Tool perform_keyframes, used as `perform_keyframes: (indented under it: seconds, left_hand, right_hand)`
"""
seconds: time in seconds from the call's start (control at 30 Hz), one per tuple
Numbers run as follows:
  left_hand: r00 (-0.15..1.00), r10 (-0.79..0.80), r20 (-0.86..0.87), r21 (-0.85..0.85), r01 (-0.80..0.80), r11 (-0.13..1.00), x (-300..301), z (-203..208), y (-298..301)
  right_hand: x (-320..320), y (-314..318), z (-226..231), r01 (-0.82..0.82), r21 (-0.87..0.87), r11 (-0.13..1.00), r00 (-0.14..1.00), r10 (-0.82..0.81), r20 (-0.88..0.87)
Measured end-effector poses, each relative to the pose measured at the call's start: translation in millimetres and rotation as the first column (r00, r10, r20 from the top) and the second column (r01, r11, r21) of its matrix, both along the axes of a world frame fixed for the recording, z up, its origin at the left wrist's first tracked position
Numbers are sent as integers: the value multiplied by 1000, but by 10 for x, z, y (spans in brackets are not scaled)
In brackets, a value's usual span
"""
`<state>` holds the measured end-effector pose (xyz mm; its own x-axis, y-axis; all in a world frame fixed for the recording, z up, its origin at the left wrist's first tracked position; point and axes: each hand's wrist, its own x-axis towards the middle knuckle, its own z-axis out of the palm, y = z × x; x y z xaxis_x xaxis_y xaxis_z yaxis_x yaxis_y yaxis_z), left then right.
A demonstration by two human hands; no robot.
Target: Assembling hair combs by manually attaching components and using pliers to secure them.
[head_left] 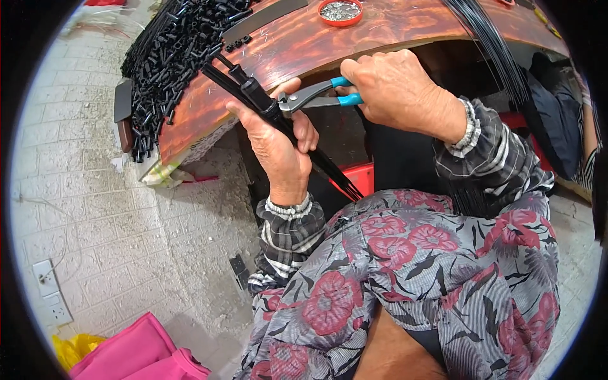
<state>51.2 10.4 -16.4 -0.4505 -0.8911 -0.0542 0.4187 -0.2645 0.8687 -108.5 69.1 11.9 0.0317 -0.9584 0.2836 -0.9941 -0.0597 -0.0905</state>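
Observation:
My left hand [275, 142] is wrapped round a bundle of thin black rods [329, 170], which looks like a folded umbrella frame. Above my fingers the bundle carries a thick black plastic collar [256, 94], and it slants from the table edge down toward my lap. My right hand [399, 88] grips blue-handled pliers [310, 96]. Their metal jaws meet the bundle just below the collar, beside my left thumb and fingers. What lies between the jaws is too small to make out.
A curved wooden table [405, 28] bears a heap of black plastic tubes [171, 76] and a red dish [342, 21] of small metal pieces. Long black wires [484, 38] hang over its right edge. A wall socket [54, 291] and pink cloth [136, 351] are at left.

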Motion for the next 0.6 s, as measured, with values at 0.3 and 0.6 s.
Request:
perform_keyframes:
  seconds: [0.3, 0.6]
  left_hand:
    - [1000, -13, -16, -17, 13, 1000, 59, 18, 7]
    - [998, -53, -23, -11, 53, 999, 0, 56, -1]
  right_hand:
    - [-99, 112, 119, -125, -95, 988, 992, 120, -49]
    - [-98, 43, 457, -212, -94, 973, 906, 160, -391]
